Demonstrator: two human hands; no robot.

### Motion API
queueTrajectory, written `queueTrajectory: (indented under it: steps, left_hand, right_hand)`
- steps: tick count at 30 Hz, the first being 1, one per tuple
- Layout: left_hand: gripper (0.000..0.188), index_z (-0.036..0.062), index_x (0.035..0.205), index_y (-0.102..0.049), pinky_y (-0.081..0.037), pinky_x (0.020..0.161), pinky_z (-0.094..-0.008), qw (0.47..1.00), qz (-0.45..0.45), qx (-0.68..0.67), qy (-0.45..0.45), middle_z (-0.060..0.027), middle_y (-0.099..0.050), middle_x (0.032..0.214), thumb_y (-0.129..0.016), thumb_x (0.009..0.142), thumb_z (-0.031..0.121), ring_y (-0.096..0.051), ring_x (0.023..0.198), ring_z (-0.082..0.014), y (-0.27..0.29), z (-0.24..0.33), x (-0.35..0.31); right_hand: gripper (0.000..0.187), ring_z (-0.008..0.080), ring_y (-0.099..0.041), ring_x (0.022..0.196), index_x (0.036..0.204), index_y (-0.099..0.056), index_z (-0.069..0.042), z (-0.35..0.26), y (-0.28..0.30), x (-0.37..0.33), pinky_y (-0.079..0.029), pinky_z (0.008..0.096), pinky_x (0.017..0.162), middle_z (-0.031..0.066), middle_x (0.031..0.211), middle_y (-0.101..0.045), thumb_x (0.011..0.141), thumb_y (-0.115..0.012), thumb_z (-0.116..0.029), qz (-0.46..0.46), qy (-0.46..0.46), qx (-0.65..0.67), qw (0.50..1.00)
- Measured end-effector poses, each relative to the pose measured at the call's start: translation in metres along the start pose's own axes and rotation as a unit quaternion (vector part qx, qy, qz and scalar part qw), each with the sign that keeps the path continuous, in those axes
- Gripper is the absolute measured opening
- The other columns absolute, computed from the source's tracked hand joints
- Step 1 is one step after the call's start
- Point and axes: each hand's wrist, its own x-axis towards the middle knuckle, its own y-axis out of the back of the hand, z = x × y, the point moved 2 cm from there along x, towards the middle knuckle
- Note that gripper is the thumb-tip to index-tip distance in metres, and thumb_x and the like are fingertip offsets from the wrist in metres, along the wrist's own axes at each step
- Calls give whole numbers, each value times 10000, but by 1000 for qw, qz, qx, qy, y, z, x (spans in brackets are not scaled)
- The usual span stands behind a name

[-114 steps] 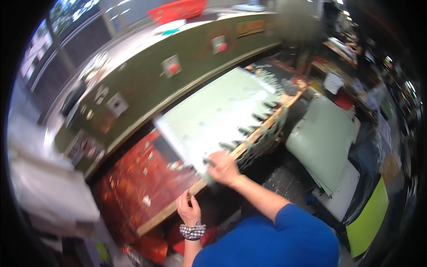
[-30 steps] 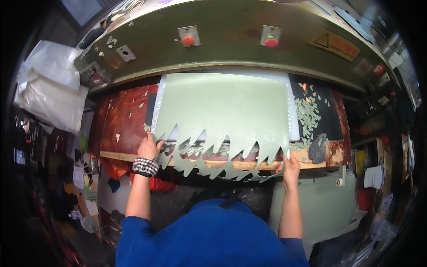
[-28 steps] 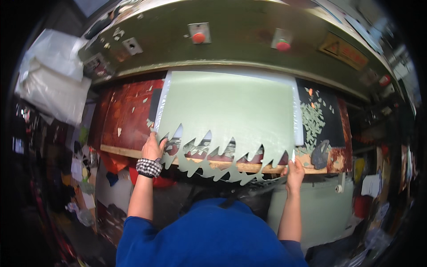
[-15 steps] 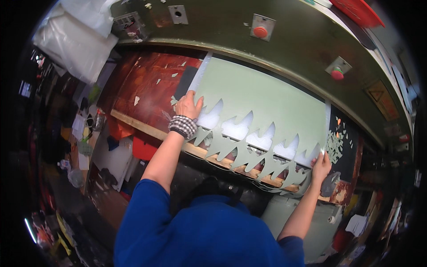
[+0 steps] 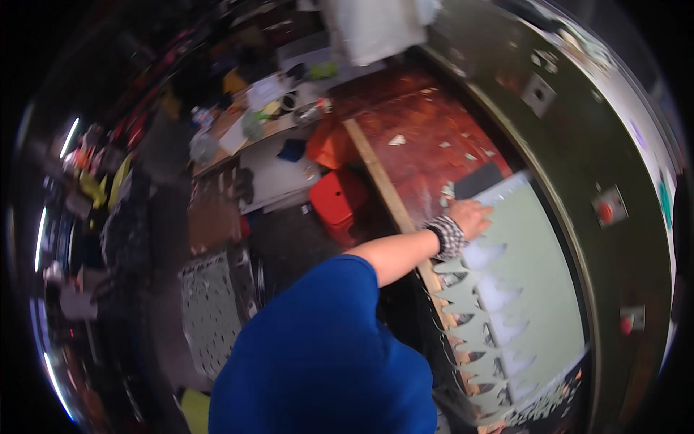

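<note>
My left hand (image 5: 471, 218), with a checked band at its wrist, rests on the left edge of a pale green sheet (image 5: 546, 253). Its fingers look stretched out over the sheet, slightly blurred. Along the sheet's near side runs a row of whitish pointed shapes (image 5: 499, 293). Beside them, a strip of green cut-out waste (image 5: 463, 298) with pointed openings hangs over the wooden edge. A dark flat piece (image 5: 478, 179) lies just beyond my left hand. My right hand is out of view.
A worn red surface (image 5: 405, 119) with scattered scraps adjoins the sheet, edged by a wooden rail (image 5: 377, 170). The dark green machine front (image 5: 571, 137) bears a red button (image 5: 606, 210). Below stands a red plastic container (image 5: 338, 202). Small green offcuts (image 5: 546, 405) lie at the lower right.
My view has swung to the left, and my right hand has gone out of it. My left hand stays at the sheet's left edge.
</note>
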Motion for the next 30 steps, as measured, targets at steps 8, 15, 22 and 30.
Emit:
queueTrajectory:
  steps: [8, 15, 22, 30]
  left_hand:
    - [312, 124, 1086, -670, -504, 779, -424, 999, 24, -36, 12, -70, -631, 839, -679, 809, 266, -619, 899, -275, -7, 1, 0]
    - [289, 98, 1042, -667, -501, 761, -447, 998, 28, -47, -6, -111, -647, 857, -669, 791, 243, -623, 870, -304, 5, 2, -1]
    - [307, 33, 1074, -664, -494, 714, -417, 999, 21, -30, -31, -140, -633, 810, -683, 807, 184, -615, 785, -316, 13, 6, 6]
    - [321, 37, 1178, -593, -471, 727, -430, 999, -27, -37, -24, -162, -624, 864, -603, 872, 133, -598, 817, -341, 20, 7, 8]
  right_hand:
    - [703, 501, -403, 1202, 1283, -518, -2, -44, -37, 10, -418, 582, 943, 258, 1375, -400, 812, -695, -493, 7, -198, 179, 964]
    - [686, 522, -378, 1214, 1300, -496, 11, -61, -11, 25, -412, 590, 949, 264, 1432, -332, 836, -682, -459, 162, -345, 618, 687]
    - [599, 283, -442, 1280, 1392, -362, 40, -198, 3, 67, -336, 481, 1130, 158, 1401, -450, 915, -578, -253, 5, -295, 820, 490]
    - [572, 199, -563, 1086, 1188, -566, -22, -453, -68, 77, -432, 323, 966, 105, 1188, -575, 693, -837, -113, -253, -96, 685, 676]
